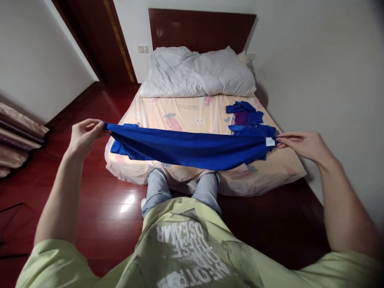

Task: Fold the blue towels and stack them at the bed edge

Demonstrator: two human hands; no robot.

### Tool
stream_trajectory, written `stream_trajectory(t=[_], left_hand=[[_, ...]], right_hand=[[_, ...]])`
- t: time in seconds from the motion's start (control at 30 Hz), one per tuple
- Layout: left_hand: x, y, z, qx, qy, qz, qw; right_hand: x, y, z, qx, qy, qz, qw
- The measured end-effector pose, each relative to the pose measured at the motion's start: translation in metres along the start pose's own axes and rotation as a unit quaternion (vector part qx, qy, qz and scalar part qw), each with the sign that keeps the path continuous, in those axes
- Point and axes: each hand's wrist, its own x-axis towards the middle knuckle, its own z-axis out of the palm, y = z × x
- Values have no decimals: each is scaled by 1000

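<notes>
A long piece of blue cloth [192,148] is stretched between my hands above the foot of the bed, sagging in the middle. My left hand [87,134] pinches its left corner. At the other end my right hand [303,144] pinches the right corner, beside a small white label [270,141]. Behind the cloth on the left lies some folded blue fabric [118,148], partly hidden. A loose pile of blue clothes [252,120] with a purple piece [241,118] in it rests on the bed's right side. Whether the held cloth is a garment I cannot tell.
The bed has a pale printed sheet [186,112], a grey-white quilt [198,72] at its head and a dark headboard [201,30]. A wall [315,80] stands close on the right. Curtains [18,140] hang at the left over the dark red floor [99,200].
</notes>
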Motion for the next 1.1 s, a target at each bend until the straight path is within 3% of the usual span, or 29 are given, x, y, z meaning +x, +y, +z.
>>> stream_trajectory(t=[0.17, 0.3, 0.57, 0.7, 0.8, 0.93, 1.1], left_hand=[[3, 2, -3, 15, -59, -36, 998], [15, -5, 0, -10, -59, -55, 997], [35, -29, 15, -38, -76, -75, 994], [61, -42, 28, -64, -89, -81, 991], [95, -48, 49, -83, -64, -85, 991], [148, -41, 78, -116, 33, -49, 992], [190, -23, 81, -157, 147, 59, 975]], right_hand=[[6, 3, -13, -8, -2, 23, 1000], [14, -1, -15, -3, -14, 15, 1000], [34, -11, 2, -35, -64, 64, 995], [62, -7, 21, -34, -87, 77, 993], [92, -5, 49, -24, -41, 68, 997], [134, -14, 86, 20, 52, 11, 998], [160, -34, 102, 100, 206, -54, 972]])
